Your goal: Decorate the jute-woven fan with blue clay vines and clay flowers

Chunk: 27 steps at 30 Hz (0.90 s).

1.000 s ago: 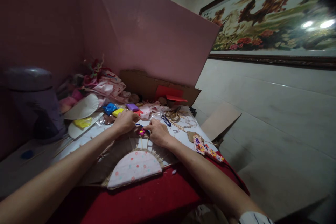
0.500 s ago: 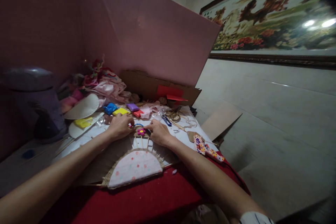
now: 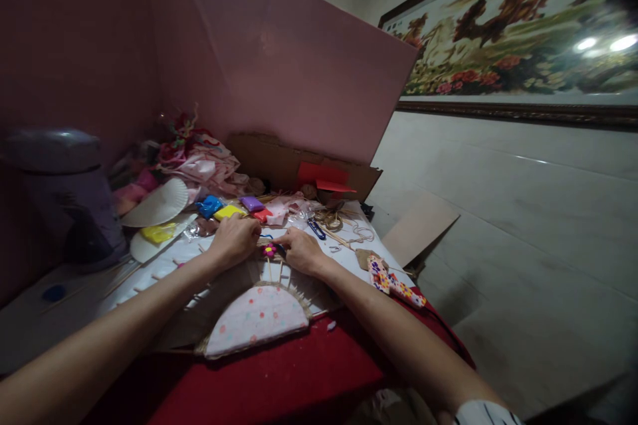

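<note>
A half-round fan frame of thin sticks and woven cord lies before me, its inner half circle of white dotted cloth (image 3: 259,319) near the table's front edge. On the frame's outer woven band sits a pink flower (image 3: 270,250) with a yellow centre. Just behind it runs a thin blue strip (image 3: 266,236) that looks like modelling clay. My left hand (image 3: 235,239) is closed in a pinch at the strip's left end. My right hand (image 3: 302,251) has its index fingertip on the right end, the other fingers curled; its thumb is mostly hidden.
Packets of clay, blue (image 3: 209,206), yellow (image 3: 229,212) and purple (image 3: 252,203), lie behind my hands. A blue-handled cutter (image 3: 316,229) and cord (image 3: 329,218) are right of them. A flowered piece (image 3: 396,283) lies at the right edge, a purple canister (image 3: 70,199) at far left.
My left hand has shifted slightly right and up, closer to my right hand. Less of the blue strip's curve shows between them. My right hand stays about where it was.
</note>
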### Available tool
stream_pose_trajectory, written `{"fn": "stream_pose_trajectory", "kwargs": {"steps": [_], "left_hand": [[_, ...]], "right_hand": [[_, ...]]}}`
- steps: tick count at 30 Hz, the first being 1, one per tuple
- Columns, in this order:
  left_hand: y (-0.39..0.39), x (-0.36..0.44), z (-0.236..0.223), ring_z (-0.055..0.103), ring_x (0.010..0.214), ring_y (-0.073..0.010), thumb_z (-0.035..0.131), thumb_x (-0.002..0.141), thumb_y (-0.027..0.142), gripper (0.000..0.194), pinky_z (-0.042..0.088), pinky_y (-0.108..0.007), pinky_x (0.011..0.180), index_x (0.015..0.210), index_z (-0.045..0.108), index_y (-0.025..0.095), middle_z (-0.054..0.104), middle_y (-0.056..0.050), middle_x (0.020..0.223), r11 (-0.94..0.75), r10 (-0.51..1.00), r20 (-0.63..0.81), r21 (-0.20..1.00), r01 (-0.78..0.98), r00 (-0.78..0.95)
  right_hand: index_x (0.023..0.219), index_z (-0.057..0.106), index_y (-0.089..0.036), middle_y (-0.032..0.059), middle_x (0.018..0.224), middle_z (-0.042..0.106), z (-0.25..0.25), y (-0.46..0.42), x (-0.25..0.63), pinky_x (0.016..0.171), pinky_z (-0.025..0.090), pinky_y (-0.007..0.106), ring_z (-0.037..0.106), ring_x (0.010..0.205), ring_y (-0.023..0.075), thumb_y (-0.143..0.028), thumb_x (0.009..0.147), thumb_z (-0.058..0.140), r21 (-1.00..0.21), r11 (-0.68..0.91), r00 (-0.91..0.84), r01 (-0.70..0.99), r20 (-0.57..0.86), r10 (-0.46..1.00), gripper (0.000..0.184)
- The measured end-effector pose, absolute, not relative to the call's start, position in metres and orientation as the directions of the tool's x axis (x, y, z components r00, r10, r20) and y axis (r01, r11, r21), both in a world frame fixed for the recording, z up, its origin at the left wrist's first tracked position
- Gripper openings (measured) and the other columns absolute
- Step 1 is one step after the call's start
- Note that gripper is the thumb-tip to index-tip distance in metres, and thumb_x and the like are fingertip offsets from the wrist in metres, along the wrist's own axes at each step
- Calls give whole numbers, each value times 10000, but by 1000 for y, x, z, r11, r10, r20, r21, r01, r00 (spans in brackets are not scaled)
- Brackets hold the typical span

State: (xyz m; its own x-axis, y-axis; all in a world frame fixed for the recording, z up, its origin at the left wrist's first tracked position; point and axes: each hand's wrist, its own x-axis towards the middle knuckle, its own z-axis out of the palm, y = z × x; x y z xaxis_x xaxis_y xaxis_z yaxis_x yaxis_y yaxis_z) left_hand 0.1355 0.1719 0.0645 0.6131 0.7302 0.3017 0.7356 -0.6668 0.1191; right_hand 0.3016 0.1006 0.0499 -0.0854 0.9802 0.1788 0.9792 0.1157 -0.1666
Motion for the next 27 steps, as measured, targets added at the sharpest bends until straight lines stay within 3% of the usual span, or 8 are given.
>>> {"fn": "stream_pose_trajectory", "kwargs": {"steps": [5,9,27], "left_hand": [[167,135,63,506,931,-287,434,825,250,272,304,-387,724,779,699,212,692,-98,931,-721,654,323,-7,693,684],[164,133,60,501,921,-290,437,833,254,279,280,-394,709,743,696,200,691,-107,891,-700,670,295,-54,712,681],[159,126,49,499,945,-318,441,826,232,276,252,-432,689,728,694,179,675,-134,830,-687,670,339,-54,725,660]], "right_hand": [[1102,669,-270,35,942,628,50,104,301,682,372,239,554,865,166,-101,749,491,-190,88,-42,978,236,971,430],[1126,652,-326,31,933,607,50,105,297,676,376,250,548,860,175,-133,762,499,-180,110,-71,977,214,974,439],[1127,655,-311,50,993,576,47,110,292,715,395,275,524,930,197,-239,816,512,-105,115,-91,988,208,974,349]]}}
